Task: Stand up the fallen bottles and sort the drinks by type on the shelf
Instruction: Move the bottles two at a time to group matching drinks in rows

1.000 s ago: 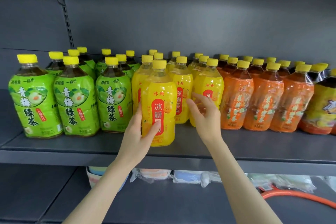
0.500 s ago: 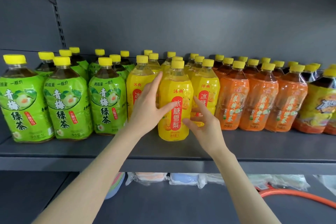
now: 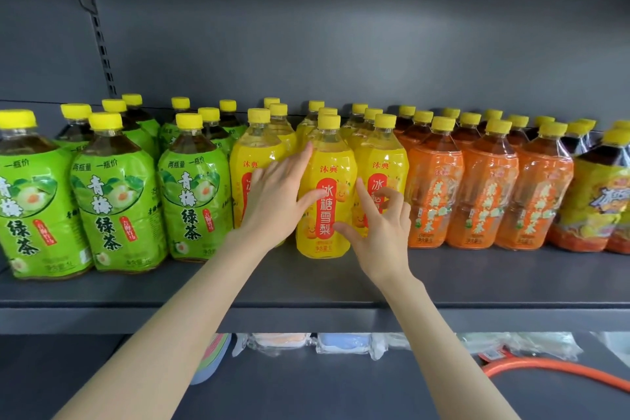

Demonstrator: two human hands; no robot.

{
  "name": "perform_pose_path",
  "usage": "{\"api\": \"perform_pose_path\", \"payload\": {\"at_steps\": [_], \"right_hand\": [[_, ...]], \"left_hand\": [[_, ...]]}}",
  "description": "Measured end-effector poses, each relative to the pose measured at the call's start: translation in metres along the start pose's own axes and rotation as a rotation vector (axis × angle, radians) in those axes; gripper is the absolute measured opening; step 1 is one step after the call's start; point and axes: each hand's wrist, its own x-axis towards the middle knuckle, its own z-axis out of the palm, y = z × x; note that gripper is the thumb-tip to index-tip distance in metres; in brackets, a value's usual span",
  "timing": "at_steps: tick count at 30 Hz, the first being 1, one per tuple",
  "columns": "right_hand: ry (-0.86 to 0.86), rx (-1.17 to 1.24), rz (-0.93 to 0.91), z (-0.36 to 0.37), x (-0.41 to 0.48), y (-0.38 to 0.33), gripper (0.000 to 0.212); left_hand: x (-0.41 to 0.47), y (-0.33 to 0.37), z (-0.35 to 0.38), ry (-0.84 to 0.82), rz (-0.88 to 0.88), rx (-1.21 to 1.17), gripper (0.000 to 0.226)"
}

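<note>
A yellow-labelled bottle (image 3: 332, 160) with a red label panel stands upright in the middle of the grey shelf (image 3: 306, 286), between two other yellow bottles (image 3: 385, 160). My left hand (image 3: 276, 198) lies against its left side with straight fingers, thumb on the label. My right hand (image 3: 380, 228) touches its right side with index fingertip and thumb; the other fingers are loosely curled. Green tea bottles (image 3: 119, 194) stand grouped at the left, orange bottles (image 3: 433, 194) at the right, and dark tea bottles (image 3: 600, 201) at the far right. Every bottle in view is upright.
Another shelf board hangs overhead. The slotted upright (image 3: 102, 54) runs up the back wall at left. On the lower shelf lie wrapped packages (image 3: 341, 343) and an orange hose (image 3: 545, 368). A strip of bare shelf runs in front of the bottles.
The yellow bottle went from the shelf's front to the right and back into the yellow row. Both hands followed it, and the view drew closer.
</note>
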Motion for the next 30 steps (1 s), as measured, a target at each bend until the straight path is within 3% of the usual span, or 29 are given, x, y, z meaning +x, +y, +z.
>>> {"api": "perform_pose_path", "payload": {"at_steps": [3, 8, 17, 23, 30], "right_hand": [[0.062, -0.09, -0.008, 0.007, 0.005, -0.001, 0.077], [0.148, -0.177, -0.043, 0.024, 0.01, 0.001, 0.081], [0.196, -0.208, -0.052, 0.031, 0.011, 0.003, 0.072], [0.174, -0.187, -0.05, 0.022, 0.012, 0.011, 0.091], [0.138, -0.25, -0.052, 0.026, 0.011, 0.011, 0.089]], "left_hand": [[0.004, -0.004, 0.007, 0.098, 0.039, 0.193, 0.074], [0.011, -0.011, 0.013, 0.202, 0.12, 0.3, 0.068], [0.012, -0.01, 0.018, 0.142, 0.087, 0.366, 0.068], [0.016, -0.01, 0.014, 0.116, 0.095, 0.348, 0.067], [0.011, -0.014, 0.013, 0.052, 0.104, 0.364, 0.07]]}}
